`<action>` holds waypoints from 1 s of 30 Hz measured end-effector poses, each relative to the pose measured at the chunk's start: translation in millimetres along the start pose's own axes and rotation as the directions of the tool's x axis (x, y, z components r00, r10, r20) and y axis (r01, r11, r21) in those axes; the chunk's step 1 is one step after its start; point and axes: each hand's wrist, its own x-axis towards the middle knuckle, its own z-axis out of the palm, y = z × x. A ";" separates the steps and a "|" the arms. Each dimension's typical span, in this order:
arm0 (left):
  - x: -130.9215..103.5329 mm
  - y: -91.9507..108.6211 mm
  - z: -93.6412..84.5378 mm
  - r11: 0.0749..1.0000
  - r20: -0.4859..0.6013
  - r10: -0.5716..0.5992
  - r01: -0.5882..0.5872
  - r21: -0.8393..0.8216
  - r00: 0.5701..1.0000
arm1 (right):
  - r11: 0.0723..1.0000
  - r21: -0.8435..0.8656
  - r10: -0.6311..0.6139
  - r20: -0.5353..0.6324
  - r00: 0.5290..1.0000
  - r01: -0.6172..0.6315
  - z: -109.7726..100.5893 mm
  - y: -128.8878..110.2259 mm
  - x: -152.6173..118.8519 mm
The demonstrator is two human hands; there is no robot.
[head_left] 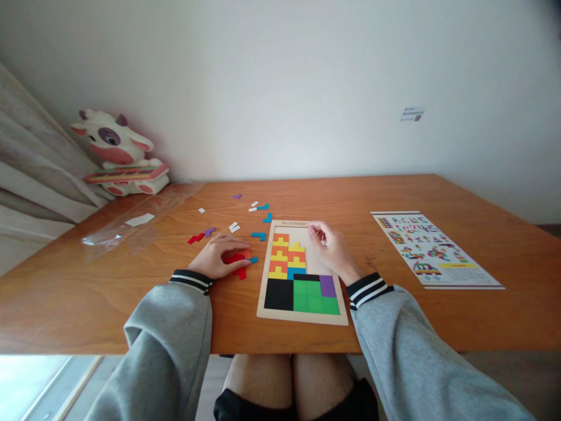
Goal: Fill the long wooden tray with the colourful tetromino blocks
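My left hand (217, 255) lies low over a small pile of red puzzle pieces (235, 258), its thumb and fingers apart. Some orange shows between the fingers, and the thumb tip is beside a blue puzzle piece (253, 260). My right hand (329, 245) is at the upper right of the wooden puzzle board (302, 318), fingers curled in; whatever they hold, if anything, is hidden. Black (279, 294), green (314, 298), purple (327, 286), orange and yellow pieces (279, 257) fill the board's lower and left parts. Bare wood shows in its upper right.
Loose blue (259, 236), white (234, 227), purple (210, 231) and red pieces (196, 238) lie left of the board and behind it. Clear plastic wrap (131, 228) and a cow toy keyboard (127, 175) are farther left. A printed sheet (433, 248) lies at the right.
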 end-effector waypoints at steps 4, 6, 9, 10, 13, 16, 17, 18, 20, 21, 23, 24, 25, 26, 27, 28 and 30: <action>2.1 5.6 4.2 0.997 0.008 -0.066 0.066 -0.031 0.998 | 1.000 0.013 -0.006 -0.075 0.997 0.007 -1.4 0.2 0.2; 1.7 5.7 5.5 0.991 0.007 -0.121 0.121 -0.064 0.993 | 1.000 0.010 -0.001 -0.108 0.994 0.002 -2.0 1.2 0.1; 1.2 3.6 8.9 0.976 0.003 -0.148 0.146 -0.161 0.989 | 1.000 0.013 0.018 -0.119 0.993 -0.017 -2.2 2.7 -0.1; 1.4 2.7 10.3 0.973 -0.005 -0.146 0.143 -0.180 0.989 | 1.000 0.013 0.024 -0.117 0.993 -0.022 -2.2 3.0 -0.2; 3.2 1.0 14.1 0.976 -0.040 -0.137 0.128 -0.175 0.990 | 0.999 0.009 0.037 -0.108 0.993 -0.037 -2.3 3.2 -0.5; 5.2 0.3 17.3 0.970 -0.083 -0.158 0.139 -0.200 0.984 | 0.999 0.014 0.049 -0.107 0.993 -0.047 -2.3 3.4 -1.2; 5.7 -0.1 18.4 0.964 -0.091 -0.169 0.145 -0.225 0.981 | 0.998 0.018 0.054 -0.103 0.993 -0.053 -2.1 3.7 -1.4; 6.1 -0.8 19.7 0.954 -0.095 -0.179 0.149 -0.260 0.979 | 0.998 0.021 0.061 -0.097 0.993 -0.059 -1.9 4.1 -1.6; 6.8 -3.0 22.4 0.923 -0.101 -0.206 0.159 -0.350 0.973 | 0.997 0.018 0.073 -0.090 0.993 -0.072 -1.3 5.1 -1.7; 7.1 -4.4 23.7 0.903 -0.110 -0.228 0.168 -0.396 0.967 | 0.997 0.014 0.078 -0.088 0.993 -0.077 -0.9 5.5 -1.6; 7.8 -7.0 26.1 0.860 -0.137 -0.292 0.197 -0.471 0.947 | 0.997 0.002 0.082 -0.087 0.993 -0.083 -0.4 5.7 -1.2; 8.4 -7.8 27.0 0.838 -0.155 -0.329 0.213 -0.502 0.932 | 0.997 -0.003 0.081 -0.084 0.993 -0.081 -0.2 5.4 -0.9; 9.2 -8.0 27.7 0.818 -0.173 -0.361 0.222 -0.530 0.916 | 0.997 -0.006 0.077 -0.083 0.994 -0.077 -0.1 4.8 -0.6; 10.2 -7.5 28.4 0.803 -0.199 -0.389 0.225 -0.553 0.900 | 0.997 -0.009 0.071 -0.081 0.994 -0.072 -0.1 3.9 -0.3; 11.6 -5.9 29.0 0.796 -0.233 -0.412 0.224 -0.562 0.881 | 0.998 -0.015 0.062 -0.078 0.995 -0.063 -0.1 2.8 0.0; 13.3 -3.3 29.6 0.805 -0.279 -0.427 0.222 -0.550 0.860 | 0.998 -0.026 0.050 -0.069 0.996 -0.052 0.0 1.5 0.2; 18.4 5.2 32.0 0.857 -0.388 -0.423 0.223 -0.464 0.819 | 0.998 -0.054 0.021 -0.034 0.999 -0.023 0.7 -1.6 0.4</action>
